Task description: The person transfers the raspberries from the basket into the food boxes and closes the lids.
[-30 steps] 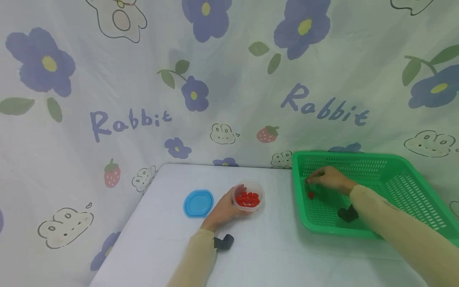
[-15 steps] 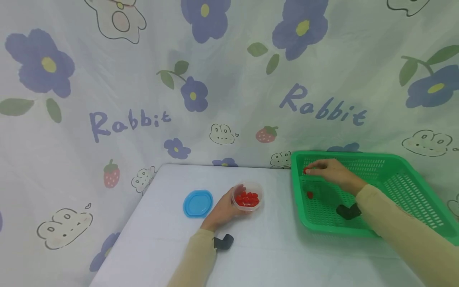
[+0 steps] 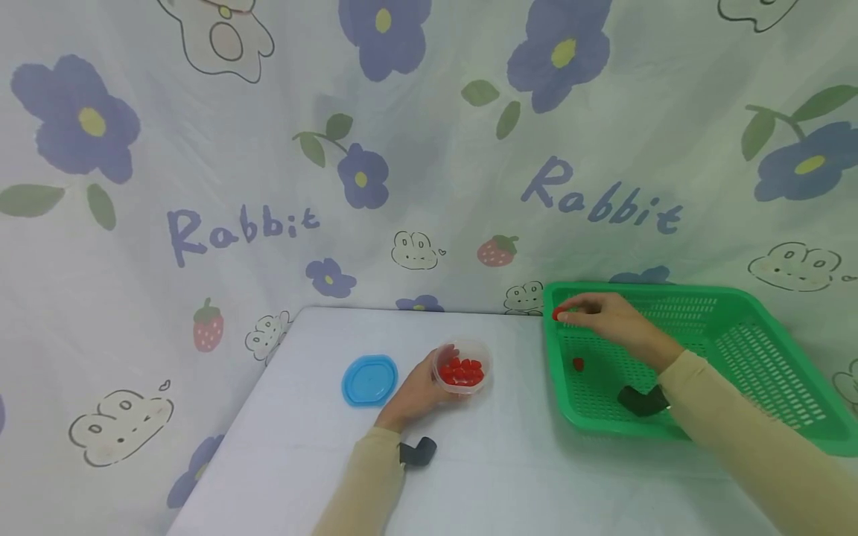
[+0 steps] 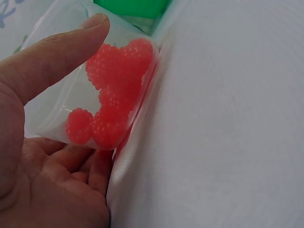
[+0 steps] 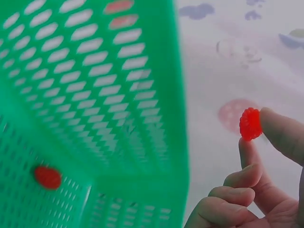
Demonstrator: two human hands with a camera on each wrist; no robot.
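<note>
In the head view my left hand [image 3: 422,388] grips a clear plastic cup [image 3: 484,357] standing on the table, with several red raspberries [image 3: 462,371] inside. The left wrist view shows the thumb along the cup's near wall and the fingers curled round its far side. My right hand [image 3: 613,321] pinches one raspberry [image 5: 250,124] between thumb and forefinger, above the left rim of the green basket [image 3: 561,387]. Another raspberry [image 5: 47,177] lies on the basket's floor near its left wall.
A blue lid [image 3: 370,380] lies on the white table [image 3: 509,461], left of the cup. The slotted basket stands at the right, its raised walls between its inside and the table. A printed cloth [image 3: 429,186] hangs behind the table.
My right hand has picked the raspberry up from inside the basket, raised it and carried it left to the rim. The left hand and cup have stayed in place.
</note>
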